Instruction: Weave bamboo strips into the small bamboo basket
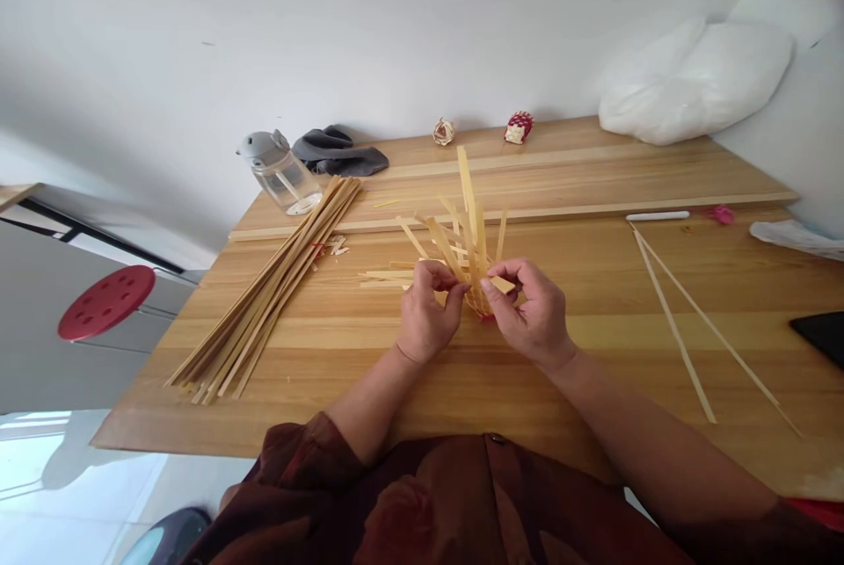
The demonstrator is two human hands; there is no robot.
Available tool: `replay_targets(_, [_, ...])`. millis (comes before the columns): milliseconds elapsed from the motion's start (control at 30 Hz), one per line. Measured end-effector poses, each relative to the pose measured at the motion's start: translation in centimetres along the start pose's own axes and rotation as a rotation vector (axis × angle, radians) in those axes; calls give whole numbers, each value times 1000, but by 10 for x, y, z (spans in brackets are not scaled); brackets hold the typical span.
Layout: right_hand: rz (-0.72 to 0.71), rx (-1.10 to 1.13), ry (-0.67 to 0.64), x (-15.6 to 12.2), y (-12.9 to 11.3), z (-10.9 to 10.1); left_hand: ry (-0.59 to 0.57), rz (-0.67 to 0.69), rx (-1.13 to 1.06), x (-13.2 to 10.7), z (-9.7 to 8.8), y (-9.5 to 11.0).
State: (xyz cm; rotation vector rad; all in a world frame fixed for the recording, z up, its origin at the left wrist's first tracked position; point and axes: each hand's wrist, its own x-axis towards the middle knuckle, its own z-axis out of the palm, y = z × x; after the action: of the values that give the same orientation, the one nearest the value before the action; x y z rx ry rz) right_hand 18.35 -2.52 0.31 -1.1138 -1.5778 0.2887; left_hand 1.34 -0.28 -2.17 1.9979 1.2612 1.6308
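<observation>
I have both hands together over the middle of the desk (356, 372), at the strip weaving (471, 235), whose pale yellow strips fan upward from a small base with a little red at its bottom edge. My left hand (428, 310) is nearly closed on the near-left side, thumb and forefinger pinching at the strips low down. My right hand (531, 310) is also narrow, thumb and forefinger gripping a flat strip end (502, 284) on the right side. More loose strips (384, 278) lie flat just beyond my left hand.

To my left, a long strip bundle (273, 288) slants across the desk, its far end near a clear bottle (283, 178) with a grey lid. A dark grey cloth (339, 152) lies beside the bottle. Along the wall I see a woven ball (444, 132) and a red-and-cream woven piece (518, 127), well apart from a white bag (699, 82) in the right corner. Two thin strips (676, 328) spread toward me on the right, below a white stick-like object (658, 216).
</observation>
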Motion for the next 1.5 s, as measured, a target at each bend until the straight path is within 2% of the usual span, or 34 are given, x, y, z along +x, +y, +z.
replay_targets(200, [-14,50,-27,0,5,0,-53,150,64,1,0,2])
replay_targets(300, [-21,69,-35,0,6,1,-32,163,113,3,-2,6])
replay_targets(600, [-15,67,-118,-1,6,1,-87,-23,106,6,-4,8])
replay_targets(733, [8,104,-120,1,1,0,-63,-129,-28,9,-3,7])
replay_targets(867, [122,193,-73,3,-1,0,-79,-155,-177,7,-3,10])
replay_targets(1033, [266,251,-19,6,1,4,-123,-97,-212,3,-5,12])
replay_targets(1233, [369,294,-20,8,3,2,-135,79,-147,6,-10,12])
replay_targets(1300, [352,259,-41,6,2,0,-115,128,-146,7,-11,11])
replay_targets(1367, [271,176,-80,4,0,-1,-109,154,-142,6,-11,10])
replay_targets(1433, [131,42,-113,2,-2,-2,-121,115,-105,4,-10,7])
replay_targets(1500, [8,-83,-120,1,-3,-2,-119,22,-71,1,-8,4])
